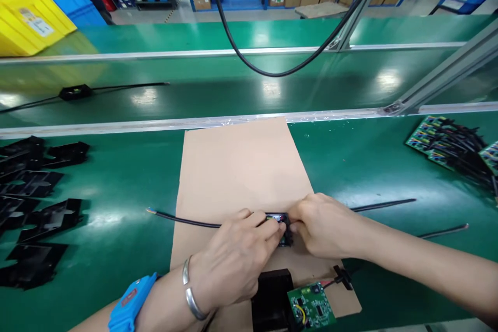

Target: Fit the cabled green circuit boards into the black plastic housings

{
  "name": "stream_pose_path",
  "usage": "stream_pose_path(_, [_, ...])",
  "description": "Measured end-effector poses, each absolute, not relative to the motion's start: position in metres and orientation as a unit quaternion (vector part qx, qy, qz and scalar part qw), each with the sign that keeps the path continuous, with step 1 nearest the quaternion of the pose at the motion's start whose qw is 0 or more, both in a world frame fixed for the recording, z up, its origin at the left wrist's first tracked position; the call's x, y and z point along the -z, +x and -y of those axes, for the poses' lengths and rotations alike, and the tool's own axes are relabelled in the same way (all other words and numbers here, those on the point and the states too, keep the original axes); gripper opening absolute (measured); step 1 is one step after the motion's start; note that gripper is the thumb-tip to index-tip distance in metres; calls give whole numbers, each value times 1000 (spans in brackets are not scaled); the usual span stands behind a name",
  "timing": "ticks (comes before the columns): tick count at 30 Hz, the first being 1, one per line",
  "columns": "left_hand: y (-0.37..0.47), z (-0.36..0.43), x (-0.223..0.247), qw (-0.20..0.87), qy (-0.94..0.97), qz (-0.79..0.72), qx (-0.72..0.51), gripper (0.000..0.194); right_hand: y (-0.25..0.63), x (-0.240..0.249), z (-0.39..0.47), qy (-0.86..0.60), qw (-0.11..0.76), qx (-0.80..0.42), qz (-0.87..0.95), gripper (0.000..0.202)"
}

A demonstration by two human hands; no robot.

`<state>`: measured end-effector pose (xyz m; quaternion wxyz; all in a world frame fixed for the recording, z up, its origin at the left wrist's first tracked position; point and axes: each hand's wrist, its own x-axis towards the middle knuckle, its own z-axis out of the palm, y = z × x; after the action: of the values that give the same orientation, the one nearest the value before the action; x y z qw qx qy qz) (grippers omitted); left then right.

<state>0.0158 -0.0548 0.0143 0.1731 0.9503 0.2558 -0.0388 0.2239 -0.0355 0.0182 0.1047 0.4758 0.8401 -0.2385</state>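
Note:
Both of my hands meet over a small black module (279,224) lying on a brown cardboard sheet (241,166). My left hand (233,262), with a silver bangle and a blue wrist strap, pinches the module from the left. My right hand (324,225) grips it from the right. A black cable (182,219) with bare wire ends runs left from the module. Another black cable (383,205) runs out to the right. Close to me lie a black housing (272,298) and a green circuit board (311,306).
Black plastic housings (35,192) are piled at the left on the green bench. Green circuit boards with black leads (451,148) lie at the far right. A finished black unit with cables (75,92) sits on the conveyor belt beyond the metal rail. A thick black cable (268,70) hangs overhead.

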Motion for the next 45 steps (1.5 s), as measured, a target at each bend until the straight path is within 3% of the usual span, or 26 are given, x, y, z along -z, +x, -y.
stream_pose_path(7, [8, 52, -10, 237, 932, -275, 17, 67, 242, -3, 61, 409, -74, 180, -892, 23])
stream_pose_path(12, [14, 59, -9, 165, 947, -275, 25, 61, 243, 11, 66, 368, -150, 153, -905, 29])
stream_pose_path(15, [25, 64, -14, 115, 957, -264, 44, 47, 242, 13, 63, 329, -152, 150, -920, 34])
stream_pose_path(18, [34, 63, -19, 135, 954, -263, 53, 34, 242, 13, 58, 314, -150, 155, -925, 36])
stream_pose_path(24, [12, 51, -25, 255, 925, -281, -30, 51, 252, 17, 52, 336, -155, 201, -907, 29])
stream_pose_path(28, [-24, 38, -30, 276, 880, -359, -146, 42, 255, 9, 54, 370, -184, 181, -893, 22])
stream_pose_path(31, [-37, 35, -27, 278, 861, -413, -109, 29, 243, -1, 58, 396, -198, 164, -881, 23])
stream_pose_path(39, [-21, 41, 0, 299, 848, -420, -122, 10, 183, 5, 80, 399, -115, 48, -908, 32])
stream_pose_path(45, [-23, 42, 6, 301, 851, -412, -121, 11, 169, 1, 70, 327, -57, 40, -942, 20])
